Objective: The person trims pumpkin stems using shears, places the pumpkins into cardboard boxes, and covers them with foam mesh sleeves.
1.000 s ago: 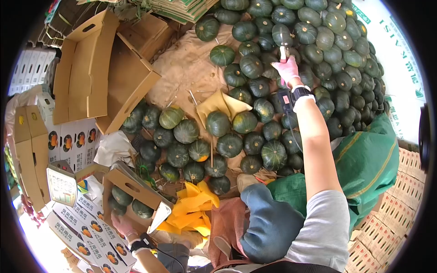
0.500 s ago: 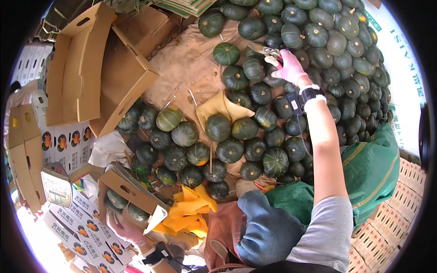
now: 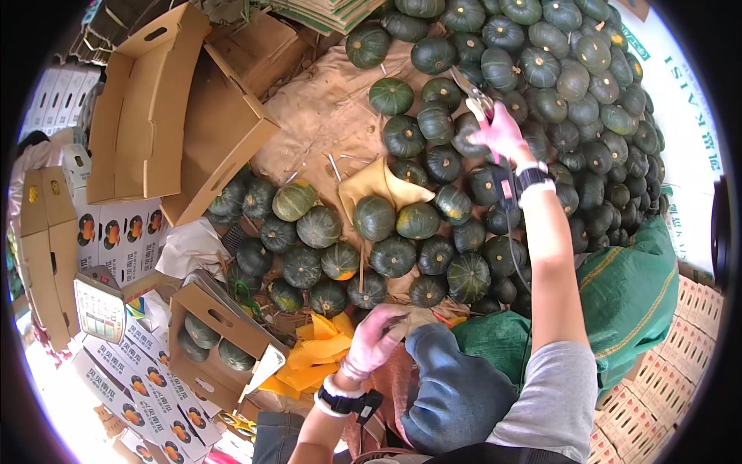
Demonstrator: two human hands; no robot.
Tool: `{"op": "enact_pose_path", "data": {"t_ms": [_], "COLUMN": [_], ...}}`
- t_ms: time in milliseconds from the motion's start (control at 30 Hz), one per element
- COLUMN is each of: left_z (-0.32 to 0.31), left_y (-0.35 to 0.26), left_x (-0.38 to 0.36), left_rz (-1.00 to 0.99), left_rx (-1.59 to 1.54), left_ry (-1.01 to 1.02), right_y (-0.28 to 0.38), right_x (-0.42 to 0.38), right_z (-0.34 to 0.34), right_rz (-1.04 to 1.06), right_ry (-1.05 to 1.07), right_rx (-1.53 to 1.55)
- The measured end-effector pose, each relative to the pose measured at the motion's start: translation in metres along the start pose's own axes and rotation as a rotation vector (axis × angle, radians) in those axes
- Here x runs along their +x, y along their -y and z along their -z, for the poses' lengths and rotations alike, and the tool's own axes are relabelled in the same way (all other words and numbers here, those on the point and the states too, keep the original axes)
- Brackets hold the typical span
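My right hand (image 3: pixel 501 137), in a pink glove, is closed round pruning shears (image 3: pixel 473 94). Their blades point up and left over the dark green pumpkins (image 3: pixel 435 122). Low in the middle is my gloved left hand (image 3: pixel 373 336), fingers partly curled with a gap between them; I see nothing held. It is in front of a pale cloth (image 3: pixel 417 318), just below a pumpkin (image 3: pixel 366 288). Left of it stands an open cardboard box (image 3: pixel 209 376) with a few pumpkins (image 3: pixel 236 355) inside.
A large pumpkin heap (image 3: pixel 587 85) fills the upper right. Empty cartons (image 3: pixel 139 116) stand at upper left, printed boxes (image 3: pixel 143 390) at lower left. Yellow cloth (image 3: pixel 313 359) lies by the open box. A green sack (image 3: pixel 626 301) is right of my right arm.
My left hand has left the cardboard box and moved right, to the middle front. My right hand has shifted slightly down with the shears, whose blades now point more upward.
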State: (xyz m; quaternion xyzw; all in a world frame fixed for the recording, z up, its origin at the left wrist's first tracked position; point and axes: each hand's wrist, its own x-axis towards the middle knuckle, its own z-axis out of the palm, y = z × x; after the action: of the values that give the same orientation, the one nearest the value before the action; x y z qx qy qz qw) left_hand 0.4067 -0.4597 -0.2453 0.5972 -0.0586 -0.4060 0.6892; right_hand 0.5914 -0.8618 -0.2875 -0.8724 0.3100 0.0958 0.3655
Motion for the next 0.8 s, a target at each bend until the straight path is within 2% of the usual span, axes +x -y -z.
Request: {"op": "enact_pose_path", "data": {"t_ms": [67, 133, 200, 267, 300, 333, 400, 467, 533, 567, 633, 700, 733, 767, 800], "left_z": [0.004, 0.003, -0.006, -0.011, -0.006, -0.011, -0.014, -0.009, 0.010, 0.023, 0.058, 0.104, 0.119, 0.135, 0.162], "left_y": [0.005, -0.005, -0.027, -0.024, -0.002, 0.007, 0.012, 0.019, 0.023, 0.011, 0.001, -0.003, 0.009, 0.004, 0.011], "left_x": [0.015, 0.033, 0.049, 0.056, 0.060, 0.055, 0.026, -0.005, -0.040, -0.060, -0.103, -0.147, -0.175, -0.192, -0.214], "left_rz": [0.119, 0.315, 0.589, 0.622, 0.619, 0.548, 0.570, 0.336, 0.185, 0.074, -0.221, -0.401, -0.473, -0.640, -0.549], "left_rx": [-0.158, -0.403, -0.736, -0.919, -1.067, -1.377, -1.200, -1.102, -1.128, -1.124, -0.918, -0.756, -0.962, -1.058, -1.086], "left_ry": [0.121, 0.156, 0.106, 0.137, 0.241, 0.433, 0.188, 0.100, 0.037, -0.019, -0.277, -0.510, -0.711, -0.704, -0.900], "right_y": [0.010, 0.018, 0.021, 0.013, 0.021, 0.031, 0.045, 0.030, 0.042, 0.033, 0.016, 0.017, 0.016, 0.013, 0.011], "right_x": [-0.042, -0.100, -0.156, -0.192, -0.207, -0.220, -0.232, -0.239, -0.243, -0.238, -0.229, -0.236, -0.238, -0.240, -0.241], "right_z": [0.004, 0.004, 0.000, -0.018, -0.023, -0.028, -0.042, -0.038, -0.038, -0.037, -0.036, -0.038, -0.036, -0.038, -0.040], "right_rz": [0.030, 0.083, 0.098, 0.567, 0.535, 0.505, 0.588, 0.399, 0.263, 0.295, 0.322, 0.277, 0.268, 0.254, 0.242], "right_ry": [-0.076, -0.094, 0.081, 0.191, 0.410, 0.645, 0.894, 0.976, 0.932, 0.908, 0.829, 0.717, 0.710, 0.700, 0.686], "right_rx": [0.043, 0.285, 0.390, 0.315, 0.389, 0.457, 0.576, 0.484, 0.836, 0.790, 0.726, 0.764, 0.775, 0.786, 0.798]}}
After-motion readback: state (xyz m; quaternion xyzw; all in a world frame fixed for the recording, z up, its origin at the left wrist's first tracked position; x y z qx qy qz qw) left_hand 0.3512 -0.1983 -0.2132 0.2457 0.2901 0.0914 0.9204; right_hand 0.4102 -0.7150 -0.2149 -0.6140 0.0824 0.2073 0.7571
